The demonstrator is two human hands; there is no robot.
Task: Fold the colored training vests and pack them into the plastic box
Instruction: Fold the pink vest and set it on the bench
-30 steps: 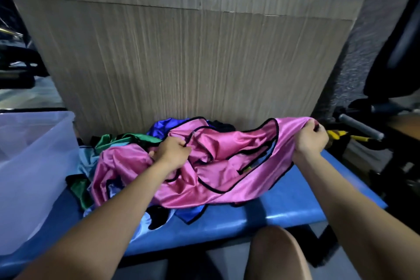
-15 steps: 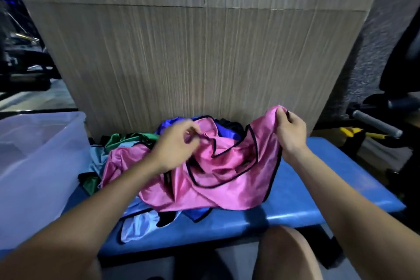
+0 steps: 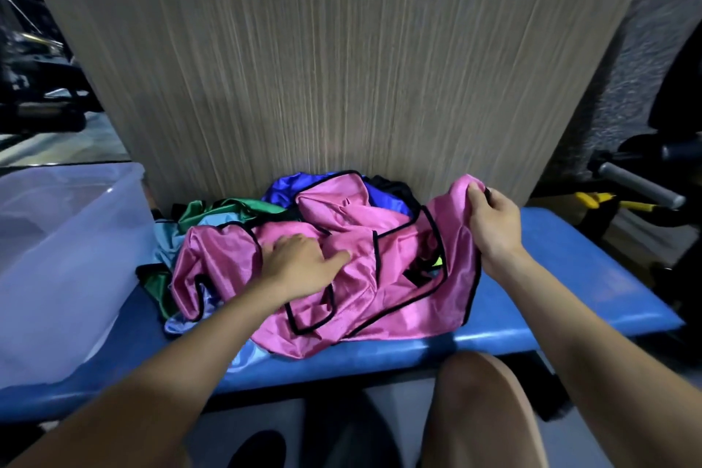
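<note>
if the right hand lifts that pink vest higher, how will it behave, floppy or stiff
Probably floppy: the pink vest already lies crumpled and sags from where the right hand pinches its edge. It looks thin and light. Its sheen hints it is slippery, and it may drag the green vest lying under it.

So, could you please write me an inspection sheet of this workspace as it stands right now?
Surface: blue padded bench, set against a wood-grain panel.
Job's things: pink vest, black-trimmed, crumpled on top of a pile with a green vest, a royal-blue vest and a light-blue vest; clear plastic box at the bench's left end, contents unclear.
Clutter: nothing seen.
Hands: left hand rests flat on the pink vest; right hand grips its raised right edge.
Cables: nothing seen.
Surroundings: grey padded bar and yellow part to the right; dark equipment on the left.
</note>
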